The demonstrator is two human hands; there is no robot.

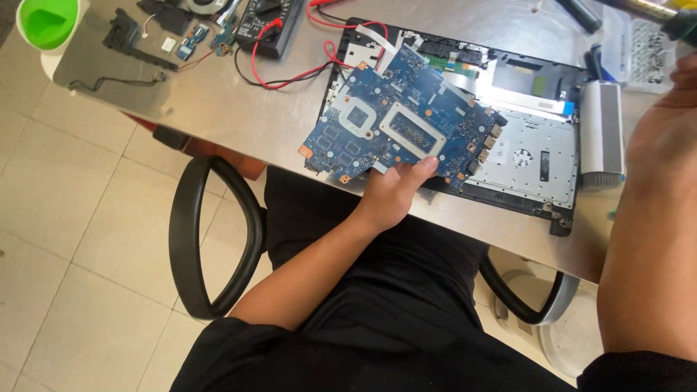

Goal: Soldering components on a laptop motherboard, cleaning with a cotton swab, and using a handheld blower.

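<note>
— Two hands at work?
— Yes. The left hand [392, 190] grips the blue circuit board [403, 123] by its near edge, over the opened laptop base [534, 152].
— The right hand [679, 72]?
— Far right, mostly cut off; can't tell its grip.

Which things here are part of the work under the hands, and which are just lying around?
In hand:
- blue laptop circuit board, held by the left hand
- opened black laptop base beneath it

Lying about:
- black multimeter with red leads
- green plastic cup
- small loose black parts
- grey brush
- steel table
</note>
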